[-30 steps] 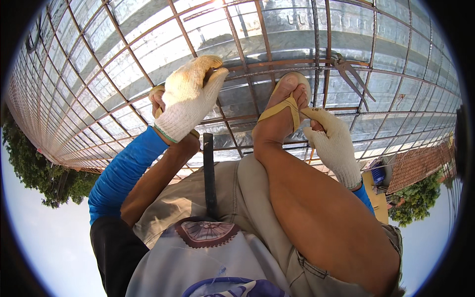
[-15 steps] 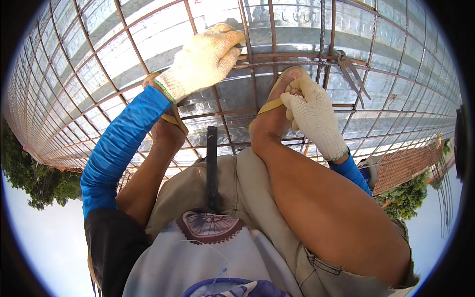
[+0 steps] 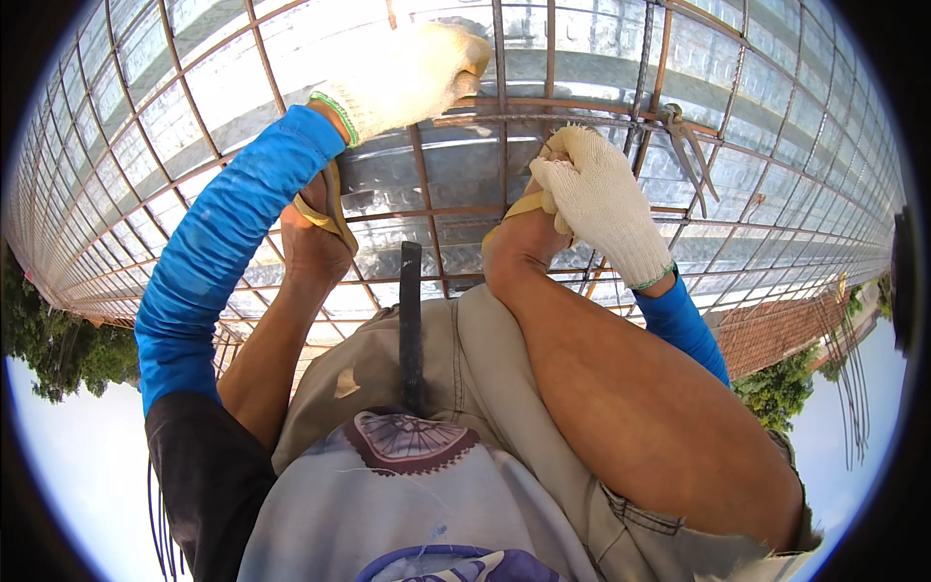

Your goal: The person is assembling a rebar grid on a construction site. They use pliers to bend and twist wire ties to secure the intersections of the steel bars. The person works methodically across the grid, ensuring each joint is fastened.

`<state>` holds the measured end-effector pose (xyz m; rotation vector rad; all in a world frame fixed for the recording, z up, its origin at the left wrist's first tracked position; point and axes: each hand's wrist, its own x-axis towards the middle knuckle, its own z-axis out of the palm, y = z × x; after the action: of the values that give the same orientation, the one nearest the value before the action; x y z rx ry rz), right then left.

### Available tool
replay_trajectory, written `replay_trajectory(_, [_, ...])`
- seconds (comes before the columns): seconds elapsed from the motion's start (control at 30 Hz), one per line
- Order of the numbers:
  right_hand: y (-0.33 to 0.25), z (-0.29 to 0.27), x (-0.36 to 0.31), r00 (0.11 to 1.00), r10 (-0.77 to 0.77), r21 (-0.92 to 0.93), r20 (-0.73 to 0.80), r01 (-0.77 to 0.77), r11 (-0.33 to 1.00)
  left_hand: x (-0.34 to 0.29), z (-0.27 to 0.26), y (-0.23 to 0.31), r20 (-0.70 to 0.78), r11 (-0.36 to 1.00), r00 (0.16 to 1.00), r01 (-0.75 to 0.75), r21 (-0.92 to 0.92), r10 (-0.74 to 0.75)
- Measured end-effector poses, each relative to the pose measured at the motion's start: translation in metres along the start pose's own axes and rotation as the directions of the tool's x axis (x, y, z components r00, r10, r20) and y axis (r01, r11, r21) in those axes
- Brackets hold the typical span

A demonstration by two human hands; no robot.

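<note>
My left hand (image 3: 412,80), in a cream knit glove, is closed beside a bar of the rebar mesh (image 3: 501,145). Whatever lies inside its curled fingers is hidden. In a matching glove, my right hand (image 3: 606,194) makes a pinch over my right foot, just nearer than a crosswise bar. Its fingertips are pressed together, and anything between them is too small to name. To the right of that hand, a pair of metal pincers (image 3: 690,160) hangs at a bar crossing, handles apart, touched by neither hand.
Corrugated metal sheeting (image 3: 388,179) lies under the mesh. My sandalled feet stand among the bars, the left sandal (image 3: 333,209) showing yellow straps. A dark strap (image 3: 412,325) sticks up at my waist. Trees (image 3: 73,354) and a tiled roof (image 3: 776,330) appear beyond the edges.
My left hand has moved farther from me along the mesh, still closed. My right hand has shifted slightly farther and to the left, keeping its pinch. The pincers still hang on the mesh.
</note>
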<state>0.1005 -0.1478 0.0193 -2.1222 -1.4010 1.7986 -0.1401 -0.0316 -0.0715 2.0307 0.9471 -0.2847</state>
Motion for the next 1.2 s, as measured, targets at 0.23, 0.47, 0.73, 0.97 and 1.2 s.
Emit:
replay_trajectory(0.23, [-0.002, 0.01, -0.013, 0.995, -0.074, 0.179, 0.06, 0.062, 0.982, -0.019, -0.002, 0.02, -0.229, 0.957, 0.939, -0.214, 0.197, 0.258])
replay_trajectory(0.47, [-0.006, 0.013, -0.012, 0.989, -0.094, 0.375, 0.114, 0.045, 0.926, -0.02, -0.023, 0.047, -0.057, 0.991, 0.998, 0.02, -0.132, -0.028])
replay_trajectory(0.73, [-0.018, 0.001, -0.012, 0.974, -0.058, 0.375, 0.217, -0.028, 0.927, -0.032, -0.005, 0.023, -0.08, 0.759, 0.99, 0.034, -0.651, -0.113])
replay_trajectory(0.97, [0.016, 0.015, -0.013, 0.994, -0.093, 0.21, 0.061, 0.078, 0.975, -0.033, 0.013, 0.032, -0.293, 0.883, 0.949, -0.035, -0.469, -0.118])
replay_trajectory(1.2, [0.016, 0.022, -0.009, 0.991, -0.134, 0.179, 0.016, 0.129, 0.975, -0.038, 0.017, 0.052, -0.461, 0.927, 0.885, -0.116, -0.357, -0.067])
